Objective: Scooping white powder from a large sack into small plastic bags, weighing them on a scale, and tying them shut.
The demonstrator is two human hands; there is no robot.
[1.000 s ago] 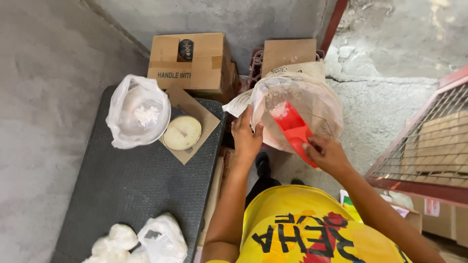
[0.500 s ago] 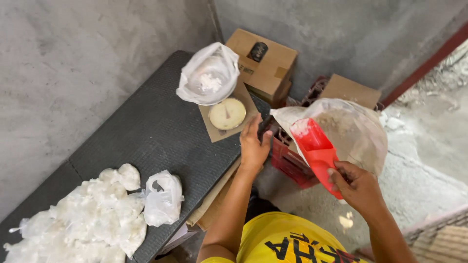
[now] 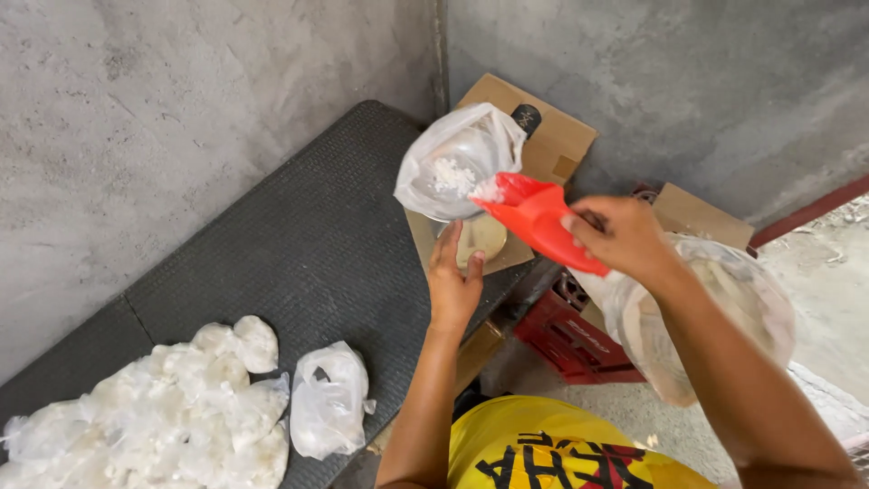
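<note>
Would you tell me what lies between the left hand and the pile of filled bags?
In the head view, between the left hand and the pile of filled bags: dark mat and one loose plastic bag.

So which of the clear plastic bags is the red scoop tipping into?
The open clear plastic bag beside the cardboard boxes, mouth against the red plastic scoop; the heap of filled bags lies apart.
</note>
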